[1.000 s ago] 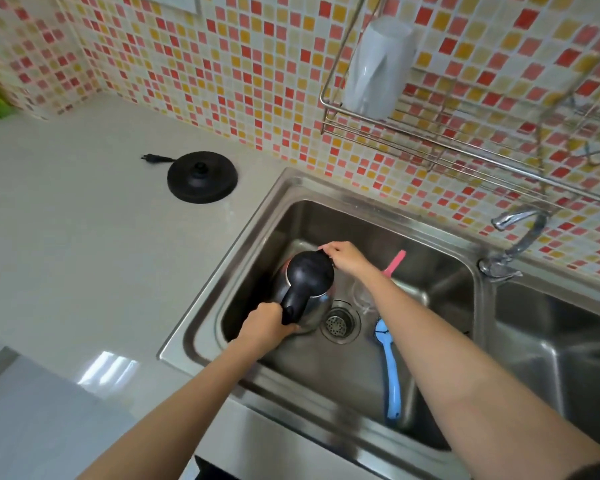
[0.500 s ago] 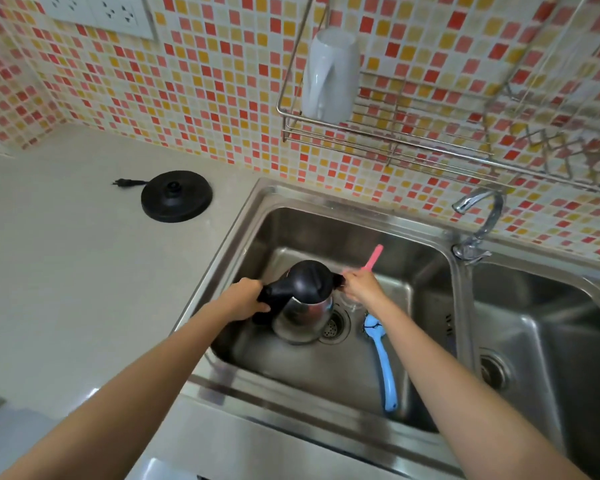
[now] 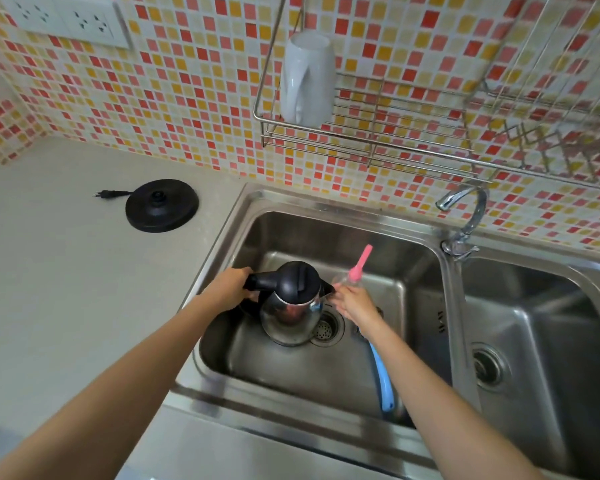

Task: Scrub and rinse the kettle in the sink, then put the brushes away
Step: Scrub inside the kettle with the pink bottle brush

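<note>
On the worktop [image 3: 49, 271] left of the sink [image 3: 343, 207] sits the black kettle base [image 3: 161, 206], its plug [image 3: 104, 194] lying loose beside it. It is near enough to the basin that hard scrubbing or a strong rinse could likely splash its contact.

The left hand [image 3: 229, 289] is wrapped around the black handle of the kettle [image 3: 291, 303], which stands upright on the floor of the left basin with its lid down. Its foot looks to overlap the edge of the drain strainer [image 3: 324, 329], so it may rock under pressure. A wet, soapy handle could also twist out of that single grip. Water reaching the underside is another likely hazard for an electric kettle.

The right hand [image 3: 355, 301] is at the spout side, touching or almost touching the kettle. Whether its fingers pinch anything I cannot tell. Just behind it the pink brush [image 3: 359, 265] leans up against the back wall. The blue brush [image 3: 381, 379] lies on the basin floor under the right forearm, where a sweep of the arm could knock it.

The tap [image 3: 465, 216] stands well to the right, its spout not above the kettle, so rinsing calls for moving one to the other.
</note>
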